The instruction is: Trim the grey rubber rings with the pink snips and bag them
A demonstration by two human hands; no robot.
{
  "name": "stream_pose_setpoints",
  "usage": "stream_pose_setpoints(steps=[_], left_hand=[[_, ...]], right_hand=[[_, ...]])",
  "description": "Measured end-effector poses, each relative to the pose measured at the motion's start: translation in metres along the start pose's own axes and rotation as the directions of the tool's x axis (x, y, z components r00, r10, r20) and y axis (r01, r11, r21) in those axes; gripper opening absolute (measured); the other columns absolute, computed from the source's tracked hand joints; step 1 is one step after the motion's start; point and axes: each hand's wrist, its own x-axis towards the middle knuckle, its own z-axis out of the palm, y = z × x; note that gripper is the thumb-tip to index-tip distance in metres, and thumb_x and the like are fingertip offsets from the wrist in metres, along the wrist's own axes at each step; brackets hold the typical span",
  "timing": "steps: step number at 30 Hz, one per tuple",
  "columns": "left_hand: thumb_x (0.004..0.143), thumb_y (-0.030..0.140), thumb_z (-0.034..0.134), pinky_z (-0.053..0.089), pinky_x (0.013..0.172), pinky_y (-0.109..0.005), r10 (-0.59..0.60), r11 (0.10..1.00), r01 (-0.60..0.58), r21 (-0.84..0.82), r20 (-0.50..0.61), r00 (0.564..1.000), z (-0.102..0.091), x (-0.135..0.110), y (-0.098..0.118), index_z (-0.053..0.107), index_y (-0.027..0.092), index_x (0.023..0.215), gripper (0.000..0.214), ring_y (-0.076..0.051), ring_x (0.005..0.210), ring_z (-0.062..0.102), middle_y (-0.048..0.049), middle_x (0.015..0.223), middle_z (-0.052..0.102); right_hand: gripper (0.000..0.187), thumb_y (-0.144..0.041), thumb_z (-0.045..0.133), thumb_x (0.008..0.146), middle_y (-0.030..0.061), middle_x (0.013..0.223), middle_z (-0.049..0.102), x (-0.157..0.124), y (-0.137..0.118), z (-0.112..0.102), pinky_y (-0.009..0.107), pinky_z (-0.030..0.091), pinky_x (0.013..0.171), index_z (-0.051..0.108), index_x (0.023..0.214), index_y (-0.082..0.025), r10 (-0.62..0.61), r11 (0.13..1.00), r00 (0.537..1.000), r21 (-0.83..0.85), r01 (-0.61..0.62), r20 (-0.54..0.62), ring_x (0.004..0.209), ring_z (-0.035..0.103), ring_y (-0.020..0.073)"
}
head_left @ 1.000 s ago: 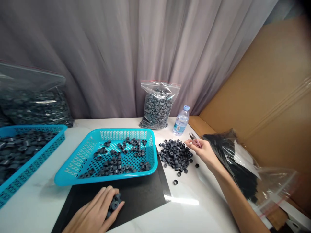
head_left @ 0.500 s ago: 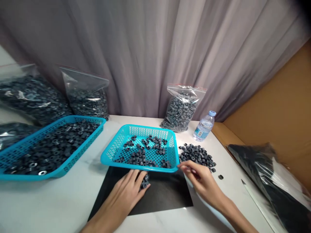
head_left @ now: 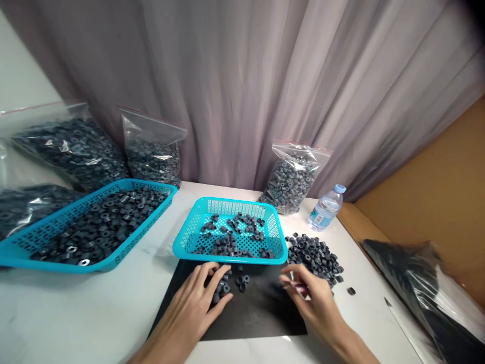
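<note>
My left hand (head_left: 200, 296) rests on the black mat (head_left: 261, 313), its fingers curled round a cluster of small dark grey ring-shaped pieces (head_left: 223, 289) between thumb and forefinger. Just right of it, a few loose ring-shaped pieces (head_left: 243, 282) lie on the mat. My right hand (head_left: 308, 290) is over the mat's right side with thumb and fingers pinched together; something pinkish shows there, too small and blurred to name. Behind both hands is a blue perforated basket (head_left: 231, 260) with scattered ring-shaped pieces inside. A heap of the same pieces (head_left: 314, 257) lies beyond my right hand.
At left is a larger blue basket (head_left: 125, 242) full of pieces. Clear zip bags of pieces stand behind, one at back left (head_left: 153, 156) and one at back right (head_left: 291, 177). A water bottle (head_left: 326, 208) stands right; a dark plastic bag (head_left: 417, 283) lies at far right.
A few ring-shaped pieces now lie loose on the mat beside my left hand, whose fingers have spread a little. My right hand has moved from the basket's corner to over the mat.
</note>
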Motion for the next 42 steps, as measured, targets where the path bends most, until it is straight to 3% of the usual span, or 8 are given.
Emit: stream_pose_setpoints(steps=[4,9,13,15,21,27,36,42], left_hand=[[0.099,0.047,0.055,0.055,0.087,-0.04,-0.01,0.997,0.016,0.071,-0.084,0.996,-0.004,-0.006,0.001,0.061,0.026,0.132,0.04,-0.027,0.104,0.067,-0.0084,0.117,0.067],[0.1,0.046,0.054,0.052,0.088,-0.039,0.029,0.996,-0.022,0.09,-0.071,0.997,-0.032,-0.002,0.009,0.063,0.025,0.13,0.038,-0.026,0.104,0.065,-0.0083,0.118,0.067],[0.105,0.039,0.044,0.048,0.094,-0.043,0.074,0.995,-0.076,0.066,0.028,0.997,-0.06,0.047,0.014,0.068,0.021,0.116,0.031,-0.025,0.099,0.063,-0.0075,0.106,0.069],[0.106,0.037,0.042,0.045,0.099,-0.045,0.052,0.998,-0.058,0.018,0.26,0.964,-0.065,0.087,0.008,0.067,0.02,0.113,0.031,-0.027,0.107,0.062,-0.0076,0.111,0.068],[0.09,0.036,0.07,0.05,0.093,-0.037,0.067,0.997,-0.041,-0.061,0.547,0.835,-0.027,0.183,-0.042,0.069,0.02,0.115,0.029,-0.028,0.109,0.065,-0.0079,0.114,0.071],[0.096,0.035,0.065,0.057,0.089,-0.046,0.148,0.988,-0.086,-0.125,0.655,0.741,0.013,0.197,-0.055,0.065,0.016,0.119,0.03,-0.024,0.103,0.068,-0.0092,0.12,0.068],[0.098,0.034,0.064,0.058,0.087,-0.045,0.148,0.986,-0.064,-0.153,0.633,0.76,0.001,0.201,-0.056,0.064,0.016,0.121,0.03,-0.024,0.102,0.068,-0.0091,0.121,0.068],[0.095,0.044,0.066,0.051,0.1,-0.053,0.123,0.99,-0.061,-0.125,0.584,0.803,0.015,0.205,-0.028,0.06,0.018,0.132,0.046,-0.03,0.12,0.062,-0.0134,0.137,0.062]], right_hand=[[0.021,-0.045,0.056,0.1,0.0019,0.093,0.074,-0.004,-0.01,0.007,0.026,0.055,0.064,0.057,0.112,-0.027,-0.069,0.996,0.978,-0.046,0.079,0.195,0.075,0.073,0.0184],[0.022,-0.041,0.04,0.108,0.0047,0.097,0.07,-0.005,-0.005,0.012,0.029,0.055,0.065,0.056,0.109,-0.026,-0.106,0.978,0.963,-0.147,0.145,0.247,0.08,0.073,0.0203],[0.023,-0.042,0.042,0.107,0.0042,0.091,0.067,-0.006,0.003,0.013,0.031,0.054,0.064,0.058,0.107,-0.024,-0.151,0.961,0.958,-0.19,0.2,0.242,0.077,0.07,0.0209],[0.024,-0.042,0.043,0.107,0.004,0.089,0.067,-0.005,0.003,0.013,0.031,0.053,0.064,0.058,0.106,-0.024,-0.167,0.956,0.959,-0.201,0.215,0.231,0.076,0.07,0.0213],[0.024,-0.042,0.046,0.106,0.0049,0.091,0.068,-0.003,0.001,0.014,0.031,0.056,0.065,0.062,0.106,-0.024,-0.145,0.956,0.963,-0.218,0.195,0.227,0.079,0.071,0.0219],[0.02,-0.038,0.048,0.105,0.0048,0.096,0.068,-0.006,0.006,0.013,0.034,0.057,0.07,0.062,0.11,-0.025,-0.096,0.961,0.958,-0.226,0.161,0.272,0.084,0.071,0.0228],[0.015,-0.036,0.05,0.105,0.0043,0.096,0.069,-0.003,0.004,0.011,0.032,0.057,0.07,0.06,0.109,-0.025,-0.083,0.971,0.953,-0.191,0.143,0.29,0.083,0.072,0.022],[0.015,-0.035,0.049,0.105,0.0046,0.098,0.07,-0.004,0.004,0.012,0.033,0.057,0.071,0.059,0.112,-0.025,-0.072,0.974,0.951,-0.185,0.132,0.302,0.086,0.072,0.0227]])
